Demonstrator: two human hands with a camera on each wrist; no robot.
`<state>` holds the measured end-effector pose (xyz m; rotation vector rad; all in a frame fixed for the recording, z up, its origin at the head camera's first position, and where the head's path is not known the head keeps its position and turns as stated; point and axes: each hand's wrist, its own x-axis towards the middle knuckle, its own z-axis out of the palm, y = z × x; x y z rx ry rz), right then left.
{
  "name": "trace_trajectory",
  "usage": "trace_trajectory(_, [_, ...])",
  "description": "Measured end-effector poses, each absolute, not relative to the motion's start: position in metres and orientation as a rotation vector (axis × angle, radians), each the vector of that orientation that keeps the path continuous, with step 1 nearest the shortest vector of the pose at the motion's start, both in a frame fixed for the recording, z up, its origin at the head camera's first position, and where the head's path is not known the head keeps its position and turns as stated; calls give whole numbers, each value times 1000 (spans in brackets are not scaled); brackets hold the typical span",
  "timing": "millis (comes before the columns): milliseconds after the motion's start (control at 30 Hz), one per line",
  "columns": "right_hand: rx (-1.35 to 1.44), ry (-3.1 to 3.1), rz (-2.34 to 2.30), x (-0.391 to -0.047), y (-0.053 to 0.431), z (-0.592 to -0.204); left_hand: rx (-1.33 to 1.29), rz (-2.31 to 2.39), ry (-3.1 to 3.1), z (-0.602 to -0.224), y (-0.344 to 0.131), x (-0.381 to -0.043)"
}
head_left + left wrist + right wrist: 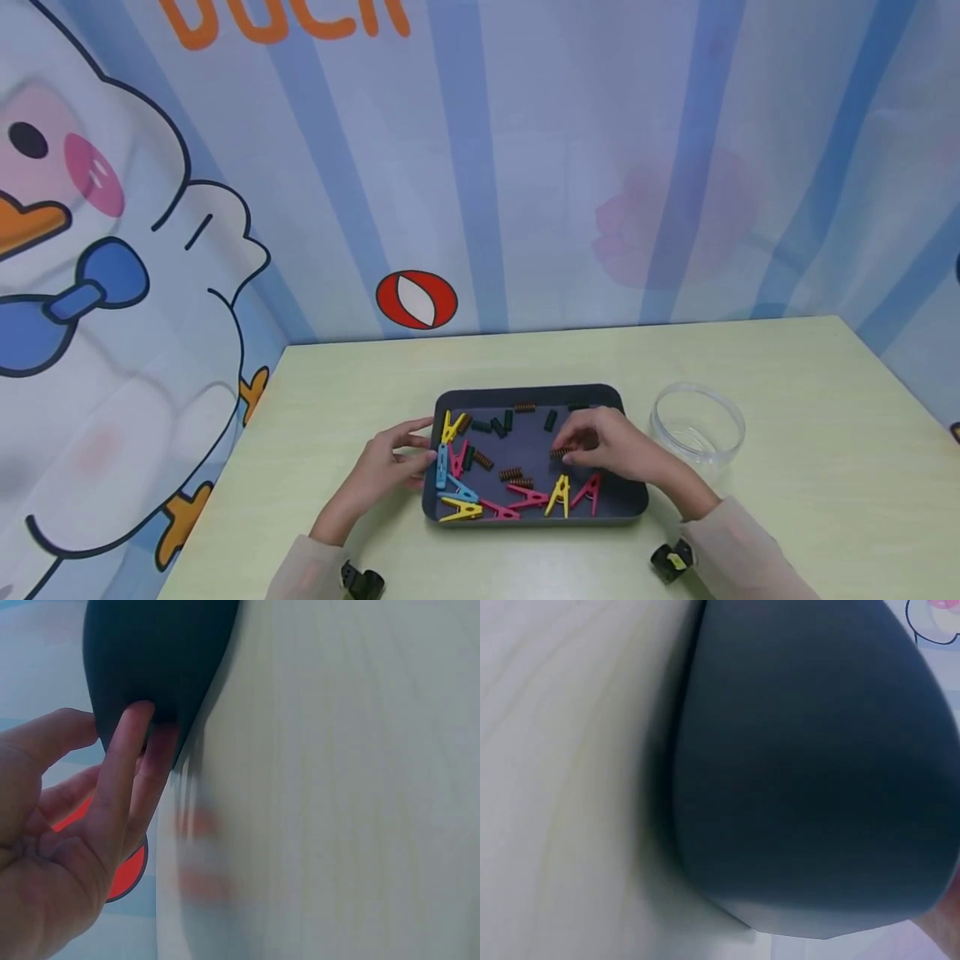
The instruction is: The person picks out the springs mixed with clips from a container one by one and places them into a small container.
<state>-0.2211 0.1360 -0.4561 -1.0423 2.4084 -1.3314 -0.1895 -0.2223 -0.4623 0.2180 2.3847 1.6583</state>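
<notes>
A dark grey tray (536, 396) holds coil springs and plastic clothespins. My right hand (611, 442) reaches over its right side, thumb and fingertips pinching a copper-coloured spring (558, 454) low over the tray floor. My left hand (384, 467) grips the tray's left edge; in the left wrist view its fingers (127, 742) lie against the outer wall. Copper springs (511, 474) and dark green springs (551, 420) lie scattered in the tray. Yellow (558, 494), pink and blue clothespins line the left and front. The tray wall (817, 780) hides most of my right hand in the right wrist view.
A clear round dish (697, 421) stands just right of the tray, close to my right forearm. Everything sits on a pale wooden table (810, 400). Behind the table hangs a printed cloth (555, 167) with a cartoon duck.
</notes>
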Motion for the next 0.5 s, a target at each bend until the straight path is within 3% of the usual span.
trace_trajectory(500, [-1035, 2430, -1345, -213, 142, -443, 208, 1657, 2390, -462, -221, -189])
